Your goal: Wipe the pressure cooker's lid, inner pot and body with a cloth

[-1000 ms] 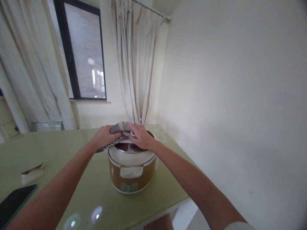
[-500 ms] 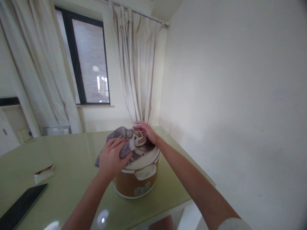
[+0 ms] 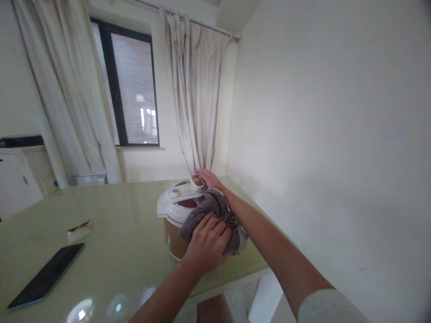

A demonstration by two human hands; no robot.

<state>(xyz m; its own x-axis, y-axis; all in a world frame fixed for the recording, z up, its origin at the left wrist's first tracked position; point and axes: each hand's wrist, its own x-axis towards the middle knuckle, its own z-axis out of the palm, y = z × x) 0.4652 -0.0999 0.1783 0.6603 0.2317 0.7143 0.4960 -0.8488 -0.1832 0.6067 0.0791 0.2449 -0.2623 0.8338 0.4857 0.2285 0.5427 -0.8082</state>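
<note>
Two bare hands at a cooker on a green, glossy bench [image 3: 128, 220]. Left hand [image 3: 209, 240]: back uppermost, fingers bent into a bunched grey cloth [image 3: 205, 211], gripping it against the near right side of the cooker. Part of the cloth spills out to the right of the knuckles. Right hand [image 3: 209, 177]: farther off than the left, at the back of the lid, just beside a brown-topped knob [image 3: 197, 181]; fingertips partly hidden, cannot tell whether it grips. The right forearm passes along the cloth's right edge.

The cooker [image 3: 173, 240] stands upright between the hands and to their left, brown body, white lid [image 3: 164, 206] seated on top. A small round button [image 3: 175, 193] sits on the lid's raised strip, left of the knob.

Well left of the left hand: a dark flat slab [image 3: 47, 276]; just past it, a small pale packet [image 3: 79, 232] with a brown edge. Beyond the right hand, a cream curtain [image 3: 202, 89] hangs; plain wall [image 3: 319, 134] to its right.
</note>
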